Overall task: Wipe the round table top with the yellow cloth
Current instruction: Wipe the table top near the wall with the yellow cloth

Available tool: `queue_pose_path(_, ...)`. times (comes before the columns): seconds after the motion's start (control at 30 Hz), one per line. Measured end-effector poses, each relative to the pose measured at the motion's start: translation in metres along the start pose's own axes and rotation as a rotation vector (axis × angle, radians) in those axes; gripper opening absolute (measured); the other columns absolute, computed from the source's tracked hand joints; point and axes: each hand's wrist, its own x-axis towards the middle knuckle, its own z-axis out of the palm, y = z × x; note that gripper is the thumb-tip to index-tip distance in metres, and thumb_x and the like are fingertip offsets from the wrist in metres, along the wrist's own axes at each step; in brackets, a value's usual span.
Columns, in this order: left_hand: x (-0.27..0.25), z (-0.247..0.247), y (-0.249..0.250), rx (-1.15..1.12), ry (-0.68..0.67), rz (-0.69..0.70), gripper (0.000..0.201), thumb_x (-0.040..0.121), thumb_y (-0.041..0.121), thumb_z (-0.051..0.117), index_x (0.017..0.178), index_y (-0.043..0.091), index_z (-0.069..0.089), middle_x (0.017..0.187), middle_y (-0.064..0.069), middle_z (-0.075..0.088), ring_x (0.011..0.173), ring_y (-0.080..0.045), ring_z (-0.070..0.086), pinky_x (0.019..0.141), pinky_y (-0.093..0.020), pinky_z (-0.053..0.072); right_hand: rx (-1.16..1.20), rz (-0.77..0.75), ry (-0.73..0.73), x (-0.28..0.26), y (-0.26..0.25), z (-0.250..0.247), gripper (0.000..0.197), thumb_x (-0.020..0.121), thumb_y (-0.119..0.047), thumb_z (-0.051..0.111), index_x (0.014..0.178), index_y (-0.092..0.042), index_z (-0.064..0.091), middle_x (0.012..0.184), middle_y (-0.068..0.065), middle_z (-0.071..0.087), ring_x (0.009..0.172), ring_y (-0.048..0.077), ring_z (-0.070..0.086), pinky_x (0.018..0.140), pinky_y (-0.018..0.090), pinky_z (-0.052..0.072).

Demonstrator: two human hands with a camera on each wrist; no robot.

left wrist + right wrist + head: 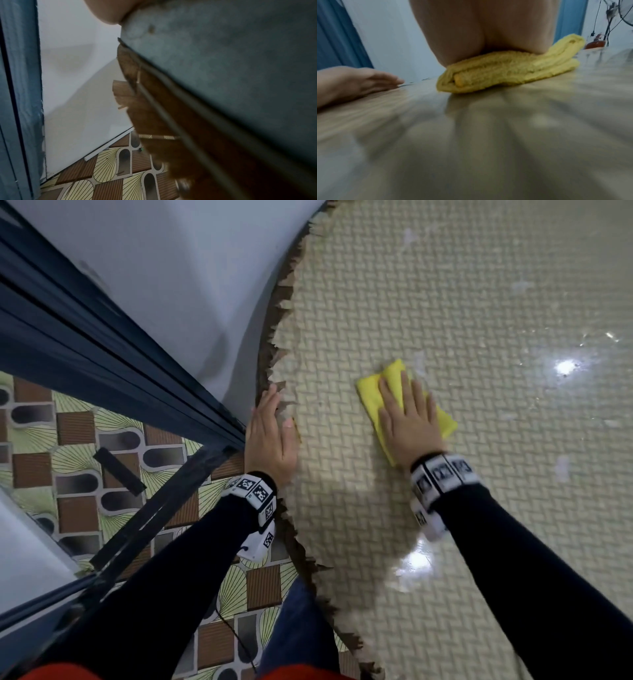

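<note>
The round desk (445, 302) fills most of what we see from the head view: a pale covering with a woven herringbone print, glossy under the lamp glare, with pale smears and flecks scattered across its far and right side. Its left rim (274, 337) is ragged, the covering torn into brown jagged strips that hang over the edge.

Our left hand (270, 436) lies flat and released on that rim, fingers straight and gripping nothing, as if to steady the desk. Our right hand (407, 419) lies palm down with straight fingers on the yellow cloth (368, 392), pressing it to the surface rather than clutching it. The cloth is folded into a thick pad and sits on the desk top a little in from the left rim, well short of the smeared patches.

We judge 2 risks. First, the pad is only pressed, not gripped; on this slick surface a fast stroke could let it slide out from under the palm or unfold, as its loose layers in the right wrist view suggest. Second, a stroke carried toward the torn rim could snag the terry pile on the strips and tear the covering further.
</note>
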Motion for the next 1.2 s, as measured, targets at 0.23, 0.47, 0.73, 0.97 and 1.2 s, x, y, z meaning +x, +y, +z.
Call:
queue_pose_path(0.23,0.000,0.003,0.000,0.006,0.005,-0.032,0.048,0.096,0.018,0.038,0.140,0.002,0.040,0.152,-0.008,0.037,0.142,-0.019,0.032,0.114,-0.051,0.025,-0.050,-0.203,-0.041,0.055,-0.081,0.003,0.052,0.104,-0.037,0.016,0.153,-0.033,0.001,0.161,0.004,-0.011,0.148,0.024,-0.010,0.116,0.043,-0.010)
queue_pose_path(0.47,0.001,0.003,-0.001,0.038,0.004,-0.013,0.047,0.096,0.020,0.036,0.138,0.001,0.042,0.153,-0.008,0.037,0.143,-0.018,0.030,0.120,-0.039,0.016,-0.013,-0.207,-0.027,-0.022,-0.022,0.017,0.055,0.098,-0.041,0.011,0.152,-0.032,0.015,0.161,0.001,0.004,0.148,0.022,0.004,0.117,0.040,-0.006)
queue_pose_path(0.73,-0.002,0.001,0.000,0.070,-0.027,-0.040,0.047,0.098,0.023,0.034,0.140,0.005,0.040,0.156,-0.002,0.032,0.145,-0.010,0.022,0.121,-0.030,0.008,0.023,0.033,-0.006,0.061,-0.041,-0.007,0.052,0.104,-0.039,0.017,0.153,-0.033,-0.001,0.161,0.005,-0.013,0.148,0.024,-0.011,0.118,0.045,-0.008)
queue_pose_path(0.97,-0.003,0.001,0.000,0.086,-0.015,-0.012,0.045,0.099,0.022,0.033,0.139,0.002,0.041,0.155,-0.006,0.033,0.145,-0.015,0.025,0.121,-0.034,0.011,-0.016,-0.325,0.003,-0.044,-0.047,0.030,0.054,0.100,-0.036,0.018,0.152,-0.026,0.022,0.160,0.009,0.012,0.147,0.029,0.012,0.118,0.046,0.006)
queue_pose_path(1.2,-0.001,0.001,0.000,0.115,-0.041,-0.015,0.047,0.101,0.026,0.030,0.140,0.003,0.039,0.156,-0.006,0.031,0.145,-0.015,0.023,0.121,-0.035,0.011,0.005,0.114,0.064,-0.042,0.027,0.016,0.055,0.099,-0.046,0.014,0.152,-0.034,0.012,0.161,0.006,0.002,0.148,0.026,0.001,0.117,0.047,-0.005)
